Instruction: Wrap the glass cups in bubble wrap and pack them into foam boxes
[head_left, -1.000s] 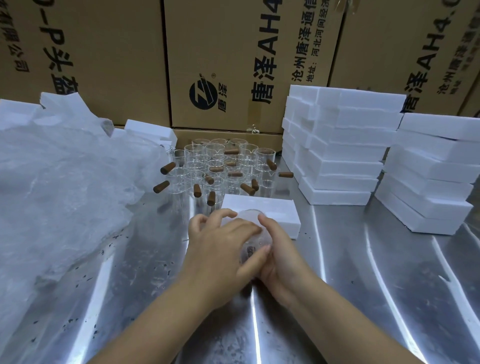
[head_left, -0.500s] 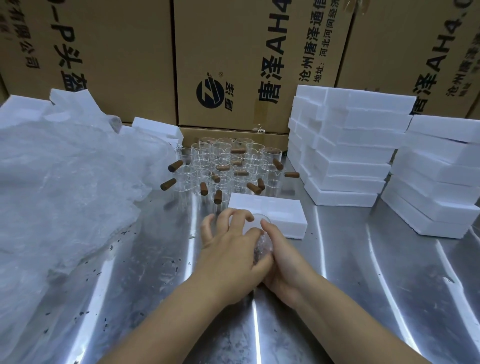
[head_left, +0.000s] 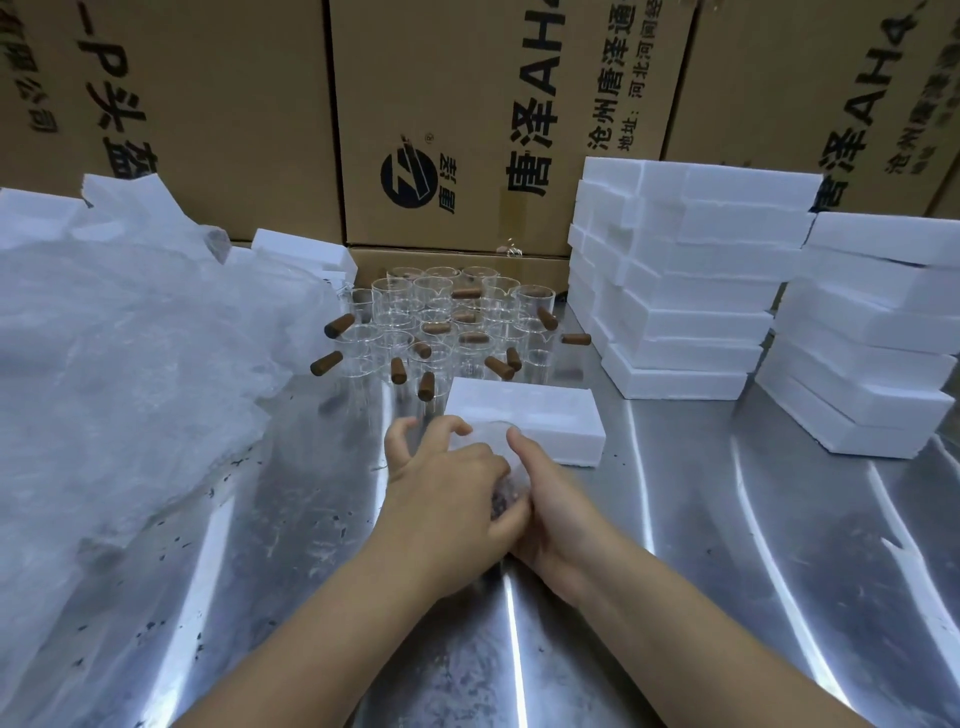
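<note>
- gripping a wrapped cup (head_left: 493, 441) from both sides in the head view, the left hand (head_left: 441, 483) curls over its near left side with the thumb pressed against it. the right hand (head_left: 556, 499) clasps the right side, thumb laid along the top.
- the cup sits between the two palms, low over the metal table (head_left: 727, 545) and just in front of a single foam box (head_left: 524, 415). most of the cup is hidden by the fingers. i cannot tell whether that box is open on top.
- the step looks like closing off the wrap: rolling the last of the sheet round the glass and tucking the loose ends in.
- to do it well, hold the sheet snug with one hand while the other folds the ends over the rim and base, so no bare glass shows. press with the flat of the fingers rather than squeezing, since thin glass may crack.
- the handle likely makes a lump, so it needs its own layer of padding before the bundle goes into the box.
- a big heap of bubble wrap (head_left: 130, 364) lies to the left, within reach for the next sheet.
- bare glass cups (head_left: 447, 322) with brown handles (head_left: 426, 385) crowd behind the box. keep elbows and the bundle clear of them.
- stacks of foam boxes (head_left: 691, 291) stand to the right, with cardboard cartons (head_left: 467, 104) behind.
</note>
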